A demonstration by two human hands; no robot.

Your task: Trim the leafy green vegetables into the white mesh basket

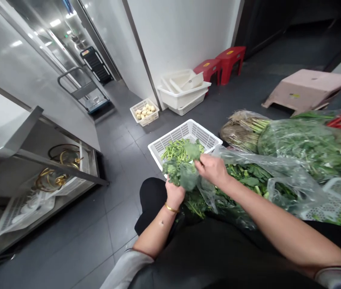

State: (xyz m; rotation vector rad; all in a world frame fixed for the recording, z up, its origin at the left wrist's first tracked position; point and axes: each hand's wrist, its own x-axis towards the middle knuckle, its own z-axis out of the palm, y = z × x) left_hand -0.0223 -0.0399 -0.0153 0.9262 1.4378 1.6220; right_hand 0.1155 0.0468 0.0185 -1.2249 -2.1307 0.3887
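Note:
My left hand [175, 194] is closed around a bunch of leafy greens [174, 171], whose broad leaves spread above the fingers. To its right, my right hand [211, 168] pinches a leaf [193, 151] at the top of the same bunch. Just beyond both hands sits a white perforated basket [208, 137] with cut green stems [174, 150] in it. An open clear plastic bag [297, 182] of more leafy greens [250, 180] lies beneath and beside my right forearm. The fingertips of my left hand are partly hidden by leaves.
Bagged herbs [303, 140] and bundled roots [239, 130] lie at the right, with a pink stool [311, 88] behind. A small basket of pale vegetables [144, 112], stacked white bins [182, 96] and red stools [230, 62] stand by the wall. A metal shelf [62, 166] is left.

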